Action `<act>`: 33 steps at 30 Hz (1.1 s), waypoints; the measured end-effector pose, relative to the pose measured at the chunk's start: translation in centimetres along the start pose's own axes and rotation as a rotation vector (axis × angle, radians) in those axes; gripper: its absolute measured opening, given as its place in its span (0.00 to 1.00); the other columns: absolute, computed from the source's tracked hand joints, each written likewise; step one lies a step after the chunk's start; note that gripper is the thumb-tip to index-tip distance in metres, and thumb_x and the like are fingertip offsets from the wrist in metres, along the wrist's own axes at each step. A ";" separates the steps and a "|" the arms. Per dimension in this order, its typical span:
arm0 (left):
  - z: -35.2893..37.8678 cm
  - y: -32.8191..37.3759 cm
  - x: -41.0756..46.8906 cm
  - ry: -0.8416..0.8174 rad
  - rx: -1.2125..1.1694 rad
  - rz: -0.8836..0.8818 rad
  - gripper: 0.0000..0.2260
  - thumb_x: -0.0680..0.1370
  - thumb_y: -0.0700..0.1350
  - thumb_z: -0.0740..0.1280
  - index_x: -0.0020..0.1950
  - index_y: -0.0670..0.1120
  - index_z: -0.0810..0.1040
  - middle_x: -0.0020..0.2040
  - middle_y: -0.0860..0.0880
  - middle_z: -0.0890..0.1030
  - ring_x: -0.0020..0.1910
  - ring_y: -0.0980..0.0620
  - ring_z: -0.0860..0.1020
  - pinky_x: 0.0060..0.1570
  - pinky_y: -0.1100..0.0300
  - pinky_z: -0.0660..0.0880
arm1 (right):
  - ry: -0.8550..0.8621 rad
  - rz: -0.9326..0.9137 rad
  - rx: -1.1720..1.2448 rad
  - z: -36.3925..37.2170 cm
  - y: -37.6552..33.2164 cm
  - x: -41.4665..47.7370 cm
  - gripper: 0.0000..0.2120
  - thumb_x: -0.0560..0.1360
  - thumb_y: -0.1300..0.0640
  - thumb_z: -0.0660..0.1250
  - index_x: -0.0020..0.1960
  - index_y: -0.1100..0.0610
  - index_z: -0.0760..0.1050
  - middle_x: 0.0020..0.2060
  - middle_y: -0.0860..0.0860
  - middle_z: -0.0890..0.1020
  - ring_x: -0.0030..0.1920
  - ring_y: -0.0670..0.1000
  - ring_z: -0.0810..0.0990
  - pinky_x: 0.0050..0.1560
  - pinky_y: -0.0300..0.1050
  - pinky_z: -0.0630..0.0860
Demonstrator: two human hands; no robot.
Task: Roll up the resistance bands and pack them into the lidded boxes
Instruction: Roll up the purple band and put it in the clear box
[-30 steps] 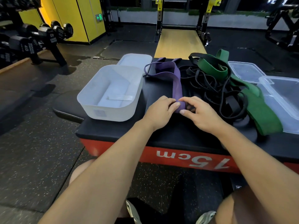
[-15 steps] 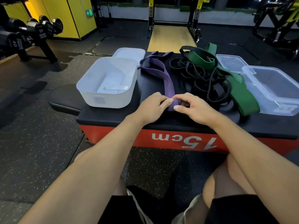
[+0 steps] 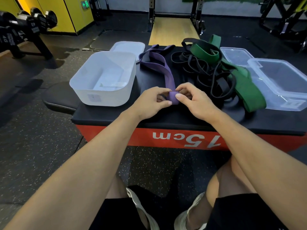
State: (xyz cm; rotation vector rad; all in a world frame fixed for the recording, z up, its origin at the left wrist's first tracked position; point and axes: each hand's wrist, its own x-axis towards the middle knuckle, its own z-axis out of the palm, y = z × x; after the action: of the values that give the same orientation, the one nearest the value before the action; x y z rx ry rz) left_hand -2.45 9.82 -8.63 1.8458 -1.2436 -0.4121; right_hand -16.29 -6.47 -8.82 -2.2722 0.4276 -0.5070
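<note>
A purple resistance band [image 3: 163, 68] lies on the black-topped platform [image 3: 174, 120], its near end wound into a small roll. My left hand [image 3: 149, 103] and my right hand [image 3: 194, 100] both pinch that roll from either side, lifted slightly off the surface. The rest of the purple band trails away toward the back. To the right lie a tangle of thin black bands [image 3: 204, 72] and a wide green band [image 3: 245, 85]. An open white box [image 3: 103, 78] stands to the left, its lid [image 3: 127, 48] behind it. An open clear box [image 3: 282, 83] stands at the right, with its clear lid [image 3: 235, 55] behind.
The platform has a red front marked 15cm. A black bench pad [image 3: 58, 98] juts out under the white box. A dumbbell rack [image 3: 21, 29] stands far left, a squat rack and wooden platform [image 3: 172, 30] behind. My knees and shoes are below.
The band's near end was flat under my fingers; now it is wound into a small roll held up between both hands. The camera has tilted down and nearer.
</note>
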 end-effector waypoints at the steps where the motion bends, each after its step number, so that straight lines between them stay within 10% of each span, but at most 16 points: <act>1: 0.0 -0.1 0.0 -0.005 -0.005 -0.006 0.20 0.80 0.42 0.74 0.72 0.47 0.78 0.57 0.49 0.81 0.54 0.58 0.82 0.55 0.74 0.75 | -0.013 0.001 0.008 -0.2 0.1 -0.1 0.10 0.78 0.49 0.72 0.59 0.43 0.78 0.50 0.44 0.83 0.52 0.46 0.82 0.62 0.50 0.78; 15: -0.5 -0.4 0.5 -0.028 -0.137 -0.059 0.27 0.75 0.40 0.79 0.73 0.51 0.78 0.61 0.48 0.81 0.52 0.54 0.85 0.59 0.63 0.79 | -0.045 0.003 -0.057 -0.9 -0.3 0.2 0.25 0.69 0.54 0.82 0.65 0.50 0.81 0.48 0.44 0.85 0.50 0.43 0.82 0.60 0.43 0.79; 33: -0.8 -0.4 0.5 -0.090 -0.025 0.003 0.16 0.81 0.45 0.73 0.68 0.56 0.79 0.52 0.56 0.77 0.52 0.57 0.83 0.64 0.61 0.76 | 0.152 -0.023 0.035 0.1 0.1 -1.7 0.18 0.73 0.56 0.78 0.62 0.55 0.84 0.49 0.47 0.88 0.50 0.36 0.84 0.57 0.29 0.76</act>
State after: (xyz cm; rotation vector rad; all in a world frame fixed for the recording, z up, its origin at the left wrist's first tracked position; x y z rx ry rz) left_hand -1.47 9.82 -8.41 1.8212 -1.2960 -0.5121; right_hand -17.74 -5.73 -9.29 -2.2148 0.4648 -0.6967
